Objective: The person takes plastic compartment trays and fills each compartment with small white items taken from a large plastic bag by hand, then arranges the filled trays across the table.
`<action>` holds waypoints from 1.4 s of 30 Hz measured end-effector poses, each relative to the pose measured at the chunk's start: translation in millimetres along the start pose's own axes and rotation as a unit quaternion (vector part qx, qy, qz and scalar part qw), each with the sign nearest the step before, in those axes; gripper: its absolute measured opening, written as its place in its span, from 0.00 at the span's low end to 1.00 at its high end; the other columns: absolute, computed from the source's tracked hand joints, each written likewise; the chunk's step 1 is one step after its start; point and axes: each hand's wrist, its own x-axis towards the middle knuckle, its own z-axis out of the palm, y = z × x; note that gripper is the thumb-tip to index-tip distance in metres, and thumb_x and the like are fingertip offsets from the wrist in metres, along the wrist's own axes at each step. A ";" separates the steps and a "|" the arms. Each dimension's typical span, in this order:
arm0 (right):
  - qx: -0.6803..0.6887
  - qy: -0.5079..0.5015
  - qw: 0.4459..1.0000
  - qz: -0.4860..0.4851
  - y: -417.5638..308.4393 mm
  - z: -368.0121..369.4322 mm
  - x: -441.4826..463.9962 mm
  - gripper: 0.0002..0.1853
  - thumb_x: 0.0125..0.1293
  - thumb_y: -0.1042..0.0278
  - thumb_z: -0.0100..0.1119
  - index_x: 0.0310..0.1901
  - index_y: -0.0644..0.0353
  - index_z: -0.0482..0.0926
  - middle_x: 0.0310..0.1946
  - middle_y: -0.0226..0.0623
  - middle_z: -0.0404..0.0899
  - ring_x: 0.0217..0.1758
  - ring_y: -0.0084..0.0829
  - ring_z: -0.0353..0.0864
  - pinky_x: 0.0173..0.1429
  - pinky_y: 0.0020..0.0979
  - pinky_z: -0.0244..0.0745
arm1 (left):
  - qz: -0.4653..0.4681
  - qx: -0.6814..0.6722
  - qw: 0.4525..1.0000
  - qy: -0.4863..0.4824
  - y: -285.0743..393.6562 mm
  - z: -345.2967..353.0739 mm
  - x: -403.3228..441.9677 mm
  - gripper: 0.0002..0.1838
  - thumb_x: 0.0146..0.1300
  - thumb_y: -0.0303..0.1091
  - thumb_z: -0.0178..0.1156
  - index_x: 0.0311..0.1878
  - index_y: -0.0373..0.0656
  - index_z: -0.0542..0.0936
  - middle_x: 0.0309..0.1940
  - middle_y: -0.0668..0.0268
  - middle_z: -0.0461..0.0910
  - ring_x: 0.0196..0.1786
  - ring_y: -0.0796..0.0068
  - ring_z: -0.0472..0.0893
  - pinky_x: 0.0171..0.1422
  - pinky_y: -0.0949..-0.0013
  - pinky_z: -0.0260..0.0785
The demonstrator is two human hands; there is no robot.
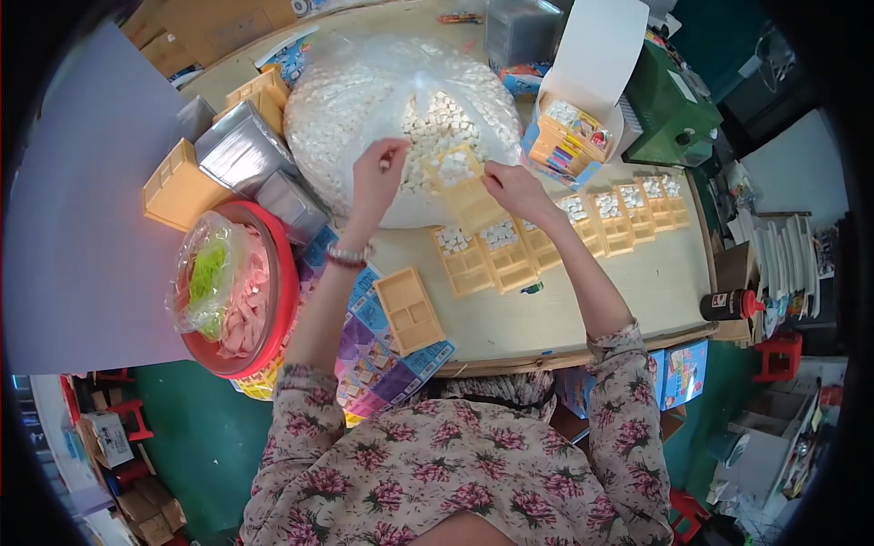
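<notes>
My right hand (pixel 515 190) grips the edge of a pale yellow compartment tray (pixel 472 204), tilted, with small white blocks (pixel 455 167) in its far compartment. My left hand (pixel 379 173) is closed, fingertips together, left of that tray and above the big clear plastic bag (pixel 332 118); what it pinches is too small to make out. Loose white pieces (pixel 442 118) fill the bag and show through its opening. Below the held tray, a row of similar trays (pixel 469 271) runs to the right, each with white pieces in one compartment.
A bare yellow tray (pixel 408 309) lies on printed sheets near the table's front edge. At left stands a red basin (pixel 284 273) with pink and green bagged material, beside silver tins (pixel 244 150). An open box (pixel 583 136) stands behind the row; a black bottle (pixel 724 306) is at right.
</notes>
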 end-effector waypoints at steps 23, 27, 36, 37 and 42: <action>0.002 -0.043 0.996 0.081 -29.2 22.8 -140.7 0.09 0.66 0.61 0.46 0.35 0.58 0.69 0.24 0.47 0.75 0.32 0.50 0.75 0.35 0.47 0.68 | -0.206 0.183 0.959 -0.062 -38.5 -30.8 -196.5 0.21 0.61 0.29 0.49 0.57 0.32 0.66 0.40 0.46 0.76 0.43 0.48 0.77 0.48 0.56 0.68; -0.030 -0.067 0.995 0.069 -41.3 46.9 -143.0 0.08 0.65 0.64 0.46 0.37 0.59 0.69 0.22 0.46 0.76 0.31 0.49 0.78 0.35 0.48 0.71 | -0.205 0.140 0.968 -0.035 -45.4 -44.0 -204.7 0.19 0.62 0.28 0.47 0.56 0.35 0.67 0.40 0.45 0.77 0.45 0.49 0.77 0.48 0.58 0.68; -0.011 -0.032 0.998 0.049 -86.0 124.6 -106.3 0.09 0.65 0.65 0.46 0.34 0.62 0.70 0.21 0.47 0.76 0.29 0.48 0.79 0.33 0.46 0.73 | -0.218 0.197 0.956 -0.016 -11.8 -97.7 -229.1 0.17 0.63 0.28 0.46 0.55 0.37 0.69 0.39 0.47 0.75 0.39 0.51 0.76 0.45 0.58 0.68; -0.027 -0.012 0.999 0.044 -85.9 131.5 -103.2 0.09 0.65 0.65 0.46 0.33 0.62 0.71 0.20 0.47 0.77 0.29 0.47 0.80 0.33 0.45 0.74 | -0.220 0.199 0.955 -0.013 -14.2 -97.8 -232.4 0.17 0.63 0.28 0.46 0.55 0.37 0.69 0.39 0.47 0.75 0.39 0.51 0.76 0.45 0.58 0.68; -0.072 -0.022 0.993 0.086 -93.1 126.1 -98.1 0.10 0.65 0.64 0.47 0.33 0.62 0.72 0.20 0.45 0.77 0.27 0.47 0.80 0.33 0.44 0.74 | -0.200 0.236 0.950 -0.041 -12.2 -82.7 -231.8 0.18 0.60 0.27 0.49 0.54 0.37 0.68 0.45 0.45 0.70 0.41 0.45 0.75 0.46 0.55 0.69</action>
